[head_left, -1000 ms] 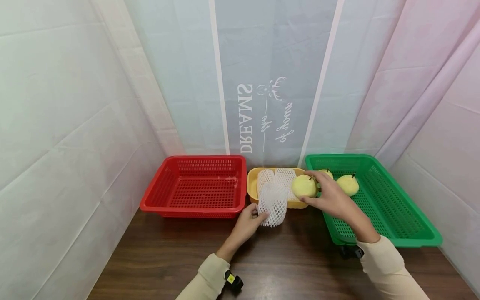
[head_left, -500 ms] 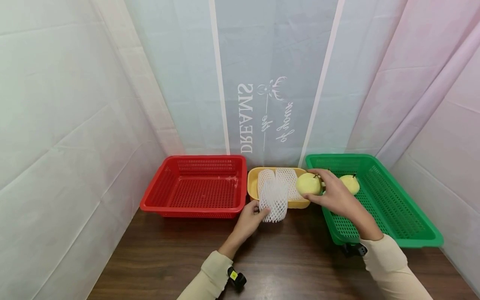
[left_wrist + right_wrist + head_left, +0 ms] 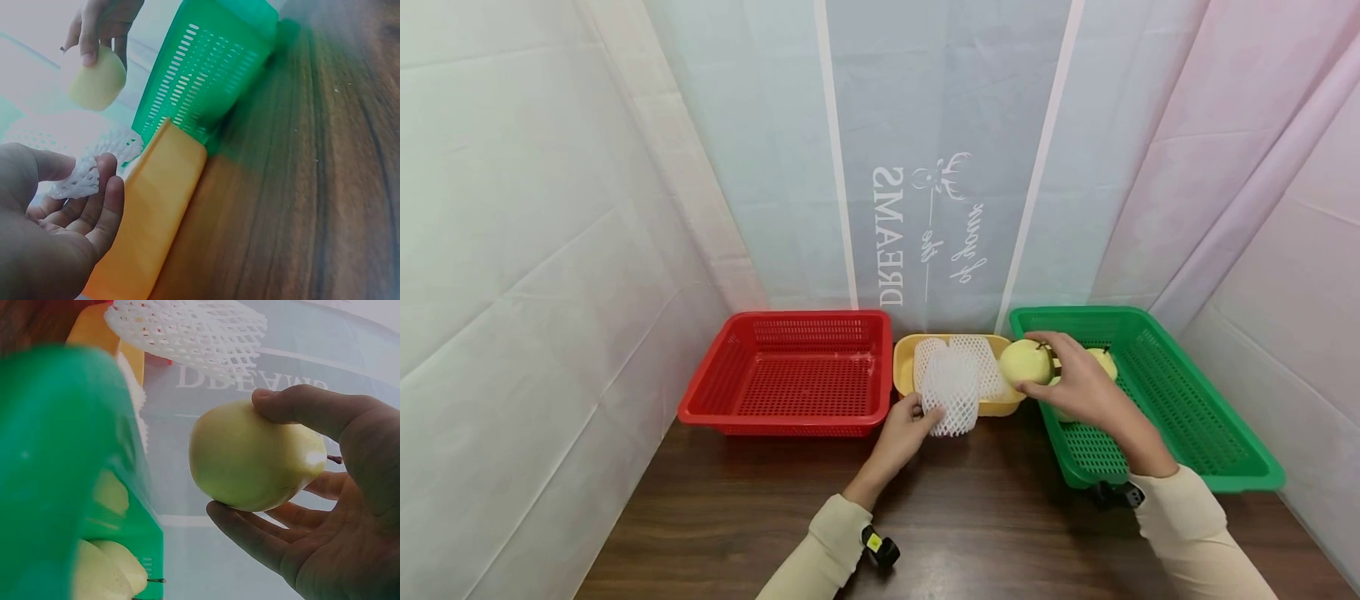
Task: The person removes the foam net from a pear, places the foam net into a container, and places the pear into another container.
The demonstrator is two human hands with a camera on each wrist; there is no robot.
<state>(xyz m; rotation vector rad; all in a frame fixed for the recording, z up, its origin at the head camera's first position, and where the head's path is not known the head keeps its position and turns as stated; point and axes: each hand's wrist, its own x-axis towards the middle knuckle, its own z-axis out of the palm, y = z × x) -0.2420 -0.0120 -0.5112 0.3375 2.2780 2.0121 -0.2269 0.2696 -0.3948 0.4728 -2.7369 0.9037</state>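
Note:
My right hand (image 3: 1078,387) grips a pale yellow-green pear (image 3: 1027,363) above the gap between the yellow tray and the green basket. In the right wrist view, thumb and fingers lie on either side of the pear (image 3: 250,459), its stem toward the palm. My left hand (image 3: 904,429) pinches the edge of a white foam net sleeve (image 3: 953,392), held over the front of the yellow tray. The left wrist view has the thumb and fingers on the sleeve's mesh (image 3: 81,178). Pear and sleeve are apart.
The yellow tray (image 3: 905,367) holds more foam net sleeves (image 3: 981,358). To its left stands a red basket (image 3: 786,423). The green basket (image 3: 1202,400) on the right contains pears (image 3: 1103,360), partly hidden by my right hand. A curtain (image 3: 955,100) hangs behind.
My right hand has carried the pear rightward, away from the sleeve and toward the green basket. My left hand, still pinching the sleeve, has shifted slightly right and farther from me.

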